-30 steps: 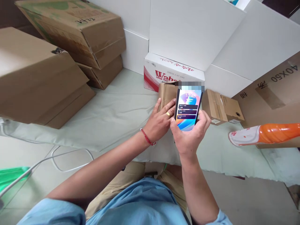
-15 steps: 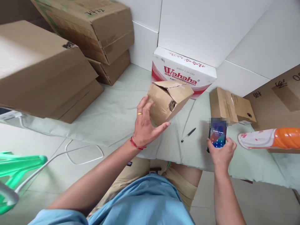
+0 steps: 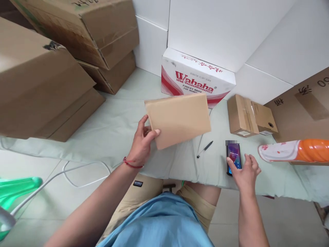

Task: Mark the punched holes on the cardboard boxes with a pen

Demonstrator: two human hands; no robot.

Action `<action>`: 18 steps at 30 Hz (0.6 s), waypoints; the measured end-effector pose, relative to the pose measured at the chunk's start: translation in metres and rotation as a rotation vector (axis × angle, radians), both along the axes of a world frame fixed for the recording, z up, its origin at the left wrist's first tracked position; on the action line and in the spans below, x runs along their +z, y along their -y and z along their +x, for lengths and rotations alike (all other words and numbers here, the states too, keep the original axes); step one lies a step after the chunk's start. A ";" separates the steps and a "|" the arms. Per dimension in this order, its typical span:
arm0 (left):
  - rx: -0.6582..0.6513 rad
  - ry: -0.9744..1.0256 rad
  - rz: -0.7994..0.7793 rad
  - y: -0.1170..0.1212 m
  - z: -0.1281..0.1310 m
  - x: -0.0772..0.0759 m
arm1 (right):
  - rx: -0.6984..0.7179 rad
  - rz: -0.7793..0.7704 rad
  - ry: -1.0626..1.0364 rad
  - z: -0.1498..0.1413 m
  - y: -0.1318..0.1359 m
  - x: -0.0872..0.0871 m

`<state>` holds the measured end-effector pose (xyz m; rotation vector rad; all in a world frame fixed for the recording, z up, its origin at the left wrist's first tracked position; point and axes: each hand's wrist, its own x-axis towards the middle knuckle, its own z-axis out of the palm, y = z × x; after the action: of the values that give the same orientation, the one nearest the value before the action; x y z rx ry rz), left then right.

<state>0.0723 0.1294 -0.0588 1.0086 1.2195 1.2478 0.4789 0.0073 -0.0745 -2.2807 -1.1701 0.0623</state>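
Observation:
My left hand (image 3: pixel 144 140) grips a small plain cardboard box (image 3: pixel 181 118) at its left edge, thumb on the near face and fingers behind. The box is tilted, with a smooth unmarked side facing me. My right hand (image 3: pixel 245 169) is open, its fingers spread to the right of a smartphone (image 3: pixel 234 159) with a lit screen. The right thumb lies over the phone's lower part; whether it presses on it I cannot tell. Between the box and the phone a black pen (image 3: pixel 205 149) lies on the green cloth (image 3: pixel 180 168).
A white and red Wahaha carton (image 3: pixel 197 73) stands against the wall. Taped small boxes (image 3: pixel 252 116) sit at the back right, near an orange and white bottle (image 3: pixel 295 151) on its side. Large cardboard boxes (image 3: pixel 43 89) fill the left. A white cable (image 3: pixel 89 175) hangs below the cloth's edge.
My left hand has closed on the box and turned it, so a plain side now shows instead of the torn flaps. My right hand has opened, leaving the phone lower down, with its fingers off its edge.

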 end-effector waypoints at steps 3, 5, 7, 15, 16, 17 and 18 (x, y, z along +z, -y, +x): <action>-0.201 0.275 -0.207 0.016 -0.001 0.016 | 0.195 0.125 -0.555 -0.025 0.000 0.030; -0.330 0.307 -0.273 0.025 0.002 0.025 | 0.386 0.110 -0.917 -0.046 0.004 0.046; -0.408 0.269 -0.305 0.030 0.005 0.031 | 0.494 0.061 -1.110 -0.065 0.011 0.054; -0.385 0.116 -0.300 0.027 0.008 0.041 | 0.274 -0.050 -1.331 -0.106 0.042 0.040; -0.370 0.151 -0.286 0.027 0.010 0.040 | 0.268 -0.042 -1.330 -0.104 0.039 0.042; -0.347 0.174 -0.264 0.027 0.012 0.037 | 0.259 -0.005 -1.315 -0.100 0.033 0.047; -0.316 0.164 -0.231 0.027 0.014 0.033 | 0.240 0.063 -1.284 -0.092 0.025 0.053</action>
<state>0.0861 0.1023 -0.0258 0.8710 1.0054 0.9015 0.3868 -0.0178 -0.0212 -1.4586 -0.6573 1.3166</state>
